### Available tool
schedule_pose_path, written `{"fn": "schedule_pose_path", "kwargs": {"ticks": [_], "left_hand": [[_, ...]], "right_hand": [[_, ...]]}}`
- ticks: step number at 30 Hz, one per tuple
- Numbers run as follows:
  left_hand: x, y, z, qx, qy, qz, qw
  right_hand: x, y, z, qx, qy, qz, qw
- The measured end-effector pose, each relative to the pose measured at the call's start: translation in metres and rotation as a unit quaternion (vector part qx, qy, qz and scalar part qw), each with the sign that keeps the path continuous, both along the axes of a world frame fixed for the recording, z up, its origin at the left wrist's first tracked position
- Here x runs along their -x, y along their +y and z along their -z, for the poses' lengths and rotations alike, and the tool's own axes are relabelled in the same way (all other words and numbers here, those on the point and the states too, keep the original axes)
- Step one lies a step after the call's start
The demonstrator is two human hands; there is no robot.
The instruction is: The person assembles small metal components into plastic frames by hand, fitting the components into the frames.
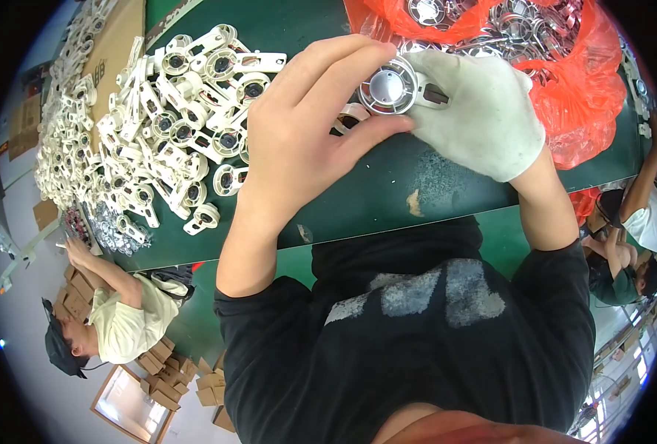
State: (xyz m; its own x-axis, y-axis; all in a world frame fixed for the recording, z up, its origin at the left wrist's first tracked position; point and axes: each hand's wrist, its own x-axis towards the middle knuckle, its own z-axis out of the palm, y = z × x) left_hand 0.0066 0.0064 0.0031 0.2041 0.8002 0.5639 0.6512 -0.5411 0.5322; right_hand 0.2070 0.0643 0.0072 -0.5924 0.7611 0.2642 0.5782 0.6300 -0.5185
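Note:
In front of my chest, above the table, I hold a small round-headed part (387, 89), like a little fan housing, with a silver ringed face and a pale slotted arm. My bare left hand (299, 122) curls around its left side, fingertips at the top and thumb at the lower rim. A white glove covers my right hand (480, 111), which grips the part by its right side and arm. Just behind my left fingers shows another pale ring (352, 117), partly hidden. Left of my hand lies a heap of similar cream-white parts (188, 122) with dark round centres.
A red plastic bag (583, 111) full of shiny silver rings (524, 29) lies open at the far right. Cardboard (121, 52) lies beyond the heap; clear small pieces (117, 229) lie at the table's left edge. A co-worker (121, 311) sits at left, others (624, 244) at right.

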Motion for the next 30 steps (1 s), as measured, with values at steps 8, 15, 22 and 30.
{"fn": "schedule_pose_path", "kwargs": {"ticks": [8,15,22,30], "left_hand": [[-0.002,-0.006,0.0,0.059,-0.063,-0.01,0.996],[-0.001,-0.004,-0.001,0.012,-0.026,-0.015,0.999],[0.006,0.003,0.005,-0.089,-0.023,0.066,0.994],[-0.007,-0.004,-0.012,0.141,-0.256,0.124,0.948]], "right_hand": [[0.0,-0.003,-0.002,-0.021,-0.012,-0.01,1.0],[0.001,-0.006,-0.011,0.056,-0.014,0.005,0.998],[-0.011,0.004,-0.03,0.417,0.158,-0.124,0.887],[0.0,-0.006,-0.013,0.119,0.074,-0.075,0.987]]}}
